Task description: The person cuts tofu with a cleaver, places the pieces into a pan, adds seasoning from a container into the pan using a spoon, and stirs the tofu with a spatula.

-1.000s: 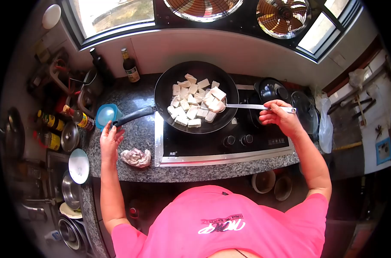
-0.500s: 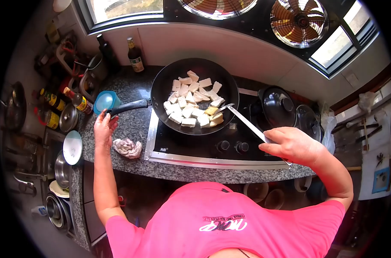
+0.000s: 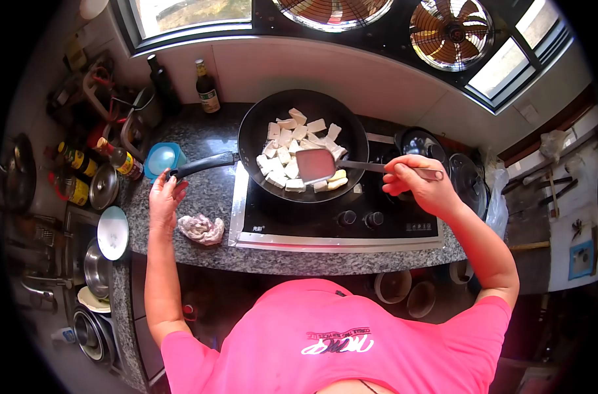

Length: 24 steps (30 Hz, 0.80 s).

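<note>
My left hand (image 3: 166,202) grips the tip of the black handle of a large frying pan (image 3: 256,118) on the cooktop. White blocks that look like tofu (image 3: 284,141) lie spread in the pan, and one or two near its front edge look yellowish. In my right hand (image 3: 422,185) is a metal spatula (image 3: 315,164), closed around its handle. Its broad blade is over the front part of the pan and hides some blocks; I cannot tell whether it touches them.
A crumpled cloth (image 3: 201,229) lies left of the cooktop (image 3: 299,226). Beside the pan handle stands a blue container (image 3: 163,159). Dark bottles (image 3: 207,88) are at the back wall, and a lidded black pot (image 3: 420,144) sits to the right. A white plate (image 3: 113,233) rests at the left counter edge.
My right hand has moved up and slightly left, and the spatula has turned so its blade shows flat over the pan. The pan has shifted slightly right. My left hand keeps the handle.
</note>
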Each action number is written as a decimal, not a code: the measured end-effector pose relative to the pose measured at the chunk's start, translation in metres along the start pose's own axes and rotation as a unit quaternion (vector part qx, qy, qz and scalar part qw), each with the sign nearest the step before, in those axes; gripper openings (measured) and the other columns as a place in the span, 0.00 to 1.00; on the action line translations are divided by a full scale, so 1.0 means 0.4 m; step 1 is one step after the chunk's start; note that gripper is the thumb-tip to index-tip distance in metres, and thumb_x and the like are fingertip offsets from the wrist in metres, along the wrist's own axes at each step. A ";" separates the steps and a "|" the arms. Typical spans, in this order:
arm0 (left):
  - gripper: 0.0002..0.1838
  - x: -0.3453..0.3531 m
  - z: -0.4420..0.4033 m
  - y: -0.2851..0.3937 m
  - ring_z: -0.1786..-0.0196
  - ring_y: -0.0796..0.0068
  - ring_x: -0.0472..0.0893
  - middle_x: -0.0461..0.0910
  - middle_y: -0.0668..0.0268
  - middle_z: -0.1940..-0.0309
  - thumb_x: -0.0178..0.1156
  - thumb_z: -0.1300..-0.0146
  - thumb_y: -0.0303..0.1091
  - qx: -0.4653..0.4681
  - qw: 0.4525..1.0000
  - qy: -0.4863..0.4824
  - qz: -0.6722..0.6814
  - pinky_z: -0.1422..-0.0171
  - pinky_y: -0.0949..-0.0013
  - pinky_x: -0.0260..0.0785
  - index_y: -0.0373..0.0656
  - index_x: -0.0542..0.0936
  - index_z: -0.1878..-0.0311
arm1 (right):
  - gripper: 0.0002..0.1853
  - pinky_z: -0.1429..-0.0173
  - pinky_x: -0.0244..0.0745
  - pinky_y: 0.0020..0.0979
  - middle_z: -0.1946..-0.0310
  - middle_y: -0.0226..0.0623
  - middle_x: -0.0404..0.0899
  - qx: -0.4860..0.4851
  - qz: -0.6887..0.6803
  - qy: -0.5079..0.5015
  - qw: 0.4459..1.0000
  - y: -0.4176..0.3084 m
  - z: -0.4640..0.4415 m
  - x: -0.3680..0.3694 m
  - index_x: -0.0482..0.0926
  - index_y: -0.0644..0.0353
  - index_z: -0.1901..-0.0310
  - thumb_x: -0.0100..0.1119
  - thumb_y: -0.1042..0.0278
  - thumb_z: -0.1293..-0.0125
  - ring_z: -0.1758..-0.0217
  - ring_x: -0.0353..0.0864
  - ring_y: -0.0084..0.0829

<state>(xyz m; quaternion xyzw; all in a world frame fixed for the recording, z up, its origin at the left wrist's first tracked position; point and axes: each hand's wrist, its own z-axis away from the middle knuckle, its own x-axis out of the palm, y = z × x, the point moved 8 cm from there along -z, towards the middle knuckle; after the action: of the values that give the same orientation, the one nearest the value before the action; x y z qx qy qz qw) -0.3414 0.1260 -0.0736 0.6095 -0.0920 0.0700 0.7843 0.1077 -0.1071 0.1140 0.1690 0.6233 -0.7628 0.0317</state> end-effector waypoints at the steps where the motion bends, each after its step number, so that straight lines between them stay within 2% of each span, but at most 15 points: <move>1: 0.18 -0.001 -0.002 0.000 0.59 0.76 0.82 0.78 0.68 0.57 0.53 0.31 0.30 0.000 1.000 -0.006 0.001 0.63 0.77 0.74 0.47 0.69 0.38 | 0.11 0.58 0.80 0.24 0.65 0.38 0.82 0.008 0.013 -0.008 1.000 -0.007 -0.005 0.018 0.79 0.67 0.56 0.50 0.69 0.28 0.64 0.84 0.25; 4: 0.19 -0.007 -0.011 -0.005 0.59 0.75 0.82 0.77 0.68 0.57 0.53 0.31 0.30 -0.005 1.000 -0.019 0.001 0.63 0.77 0.73 0.46 0.69 0.38 | 0.10 0.62 0.79 0.24 0.67 0.37 0.83 0.013 0.044 -0.019 0.999 -0.024 -0.010 0.053 0.79 0.67 0.57 0.52 0.69 0.30 0.67 0.84 0.23; 7: 0.18 -0.008 -0.010 -0.002 0.59 0.75 0.82 0.78 0.68 0.57 0.53 0.31 0.30 -0.007 0.999 -0.031 -0.004 0.63 0.77 0.74 0.46 0.69 0.38 | 0.08 0.62 0.77 0.25 0.68 0.38 0.83 -0.070 0.254 -0.017 0.964 -0.086 0.002 0.035 0.79 0.66 0.57 0.55 0.71 0.33 0.69 0.83 0.24; 9: 0.18 -0.007 -0.008 -0.001 0.59 0.75 0.82 0.78 0.68 0.57 0.53 0.31 0.30 -0.006 0.999 -0.033 0.001 0.63 0.77 0.74 0.46 0.69 0.39 | 0.07 0.63 0.76 0.26 0.68 0.41 0.82 -0.176 0.346 0.003 0.922 -0.116 0.011 0.037 0.79 0.66 0.59 0.56 0.74 0.36 0.69 0.83 0.27; 11: 0.18 -0.007 -0.010 -0.001 0.59 0.75 0.82 0.78 0.67 0.57 0.53 0.31 0.30 -0.005 0.999 -0.035 0.004 0.62 0.77 0.74 0.46 0.69 0.39 | 0.06 0.63 0.76 0.26 0.68 0.41 0.82 -0.297 0.433 0.027 0.851 -0.150 0.031 0.054 0.79 0.67 0.60 0.56 0.75 0.36 0.68 0.83 0.28; 14: 0.18 -0.008 -0.009 -0.002 0.59 0.76 0.82 0.78 0.67 0.56 0.54 0.31 0.31 -0.006 0.999 -0.036 -0.003 0.62 0.77 0.74 0.45 0.69 0.39 | 0.06 0.63 0.77 0.26 0.70 0.41 0.81 -0.253 0.351 0.056 0.900 -0.158 0.027 0.031 0.79 0.67 0.60 0.56 0.75 0.36 0.66 0.83 0.26; 15: 0.18 -0.008 -0.009 0.002 0.59 0.76 0.82 0.79 0.67 0.57 0.54 0.31 0.31 -0.007 0.999 -0.038 -0.007 0.62 0.77 0.74 0.45 0.69 0.39 | 0.06 0.61 0.78 0.24 0.71 0.37 0.81 -0.173 0.271 0.066 0.945 -0.146 0.018 0.020 0.79 0.67 0.61 0.55 0.74 0.34 0.65 0.83 0.24; 17: 0.18 -0.011 -0.014 0.005 0.60 0.77 0.82 0.79 0.66 0.58 0.55 0.32 0.31 -0.006 0.999 -0.042 -0.028 0.62 0.77 0.74 0.43 0.69 0.40 | 0.07 0.61 0.79 0.22 0.71 0.33 0.81 -0.077 0.151 0.091 0.981 -0.146 -0.001 0.009 0.79 0.67 0.61 0.54 0.73 0.33 0.66 0.83 0.22; 19: 0.18 -0.015 -0.027 0.006 0.61 0.78 0.82 0.80 0.66 0.59 0.56 0.32 0.31 -0.004 0.997 -0.048 -0.059 0.62 0.78 0.74 0.42 0.69 0.41 | 0.10 0.65 0.80 0.23 0.73 0.34 0.80 0.002 0.136 0.093 0.986 -0.163 -0.030 0.009 0.79 0.67 0.65 0.52 0.69 0.33 0.70 0.83 0.22; 24: 0.17 -0.015 -0.042 0.006 0.62 0.79 0.82 0.81 0.66 0.60 0.58 0.34 0.33 0.001 0.993 -0.070 -0.090 0.62 0.78 0.73 0.40 0.70 0.44 | 0.15 0.76 0.79 0.25 0.79 0.39 0.79 0.084 0.239 0.066 0.965 -0.221 -0.133 0.033 0.77 0.68 0.71 0.56 0.62 0.35 0.81 0.82 0.27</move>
<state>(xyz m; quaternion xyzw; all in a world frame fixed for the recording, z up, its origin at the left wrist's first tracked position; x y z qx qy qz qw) -0.3470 0.1429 -0.0766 0.6193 -0.0912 -0.0440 0.7786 0.0839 -0.0345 0.1843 0.3653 0.4993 -0.7698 0.1574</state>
